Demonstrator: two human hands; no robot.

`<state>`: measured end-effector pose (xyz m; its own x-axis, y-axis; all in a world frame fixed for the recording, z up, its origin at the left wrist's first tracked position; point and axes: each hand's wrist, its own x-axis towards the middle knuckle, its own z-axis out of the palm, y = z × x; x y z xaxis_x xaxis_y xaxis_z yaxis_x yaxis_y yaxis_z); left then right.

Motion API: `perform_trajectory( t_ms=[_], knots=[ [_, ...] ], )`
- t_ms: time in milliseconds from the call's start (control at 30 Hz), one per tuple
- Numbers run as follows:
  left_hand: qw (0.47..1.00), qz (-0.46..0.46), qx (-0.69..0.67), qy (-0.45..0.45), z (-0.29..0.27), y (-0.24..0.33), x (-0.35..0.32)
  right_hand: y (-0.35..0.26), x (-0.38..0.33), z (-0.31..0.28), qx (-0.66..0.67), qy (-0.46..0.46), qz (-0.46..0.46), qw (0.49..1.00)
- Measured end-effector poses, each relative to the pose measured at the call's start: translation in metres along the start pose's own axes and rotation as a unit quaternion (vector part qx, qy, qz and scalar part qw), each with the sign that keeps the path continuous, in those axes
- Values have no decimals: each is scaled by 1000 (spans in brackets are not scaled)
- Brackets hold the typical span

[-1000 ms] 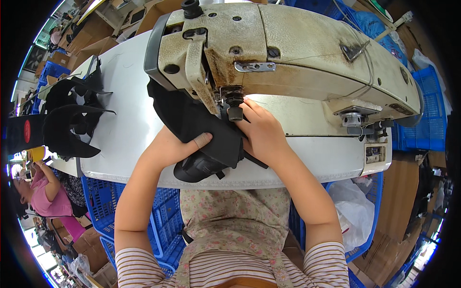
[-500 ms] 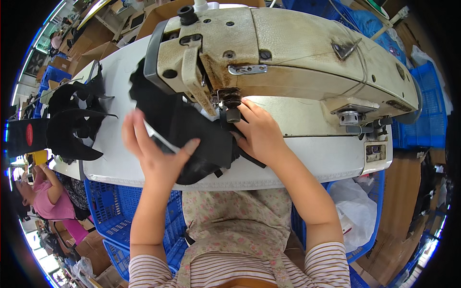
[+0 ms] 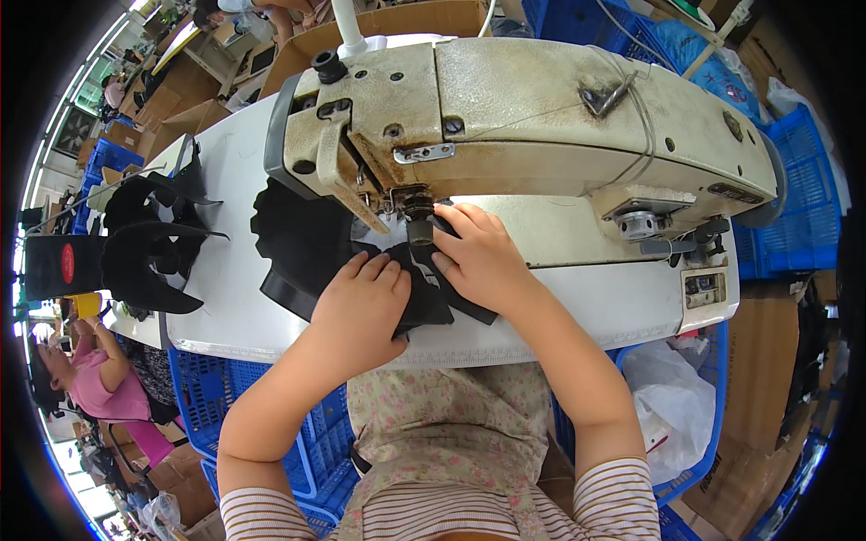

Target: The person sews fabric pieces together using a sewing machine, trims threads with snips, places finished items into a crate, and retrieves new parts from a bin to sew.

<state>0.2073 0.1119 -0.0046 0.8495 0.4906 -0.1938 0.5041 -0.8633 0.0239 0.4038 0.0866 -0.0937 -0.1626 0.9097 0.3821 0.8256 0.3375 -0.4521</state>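
Black flat pieces of material (image 3: 302,230) lie on the white sewing table, partly beneath the needle area (image 3: 419,221) of a cream sewing machine (image 3: 541,99). My left hand (image 3: 361,302) rests palm down on the near part of the black material, its fingers stretched out toward the needle. Just right of the needle, my right hand (image 3: 483,261) lies over a narrow black strip (image 3: 469,307), thumb and fingers apart and pressing down. The machine head hides where the needle meets the material. A pale patch shows between the black pieces beside it.
More curved black pieces (image 3: 149,239) are stacked at the table's left. Blue plastic crates (image 3: 203,383) sit below the table edge; one at the right (image 3: 717,397) holds white plastic bags. A co-worker in pink (image 3: 104,379) is at far left. Cardboard boxes (image 3: 744,361) stand at right.
My left hand has come down from a raised, spread pose onto the black material, moving right toward the needle. The material now lies flatter and turned. My right hand stays beside the needle.
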Motion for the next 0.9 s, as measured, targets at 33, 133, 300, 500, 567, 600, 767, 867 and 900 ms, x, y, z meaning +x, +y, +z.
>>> perform_trajectory(
  t_ms=[33,133,300,500,567,600,767,867,900],
  knots=[
    [1000,0,1,-2,-2,-2,0,2,0,-1,1,1,1,1000],
    [1000,9,-6,-28,-7,-3,1,5,1,-2,34,-10,-1,999],
    [993,2,104,-48,4,17,8,1,-1,0,41,-18,13,999],
    [989,-13,137,-62,5,24,7,-1,-2,-1,18,-12,-9,1000],
    [989,-20,131,-69,4,24,9,0,-2,-1,15,-20,-10,1000],
    [987,-22,136,-79,4,24,10,0,-2,-1,11,-25,-7,1000],
    [989,-23,122,-84,3,17,11,-2,4,0,5,-25,2,1000],
    [991,-25,120,-62,4,14,12,-3,9,-3,17,-35,18,999],
    [990,-27,124,-57,5,12,13,-2,10,-3,25,-40,24,999]
  ],
)
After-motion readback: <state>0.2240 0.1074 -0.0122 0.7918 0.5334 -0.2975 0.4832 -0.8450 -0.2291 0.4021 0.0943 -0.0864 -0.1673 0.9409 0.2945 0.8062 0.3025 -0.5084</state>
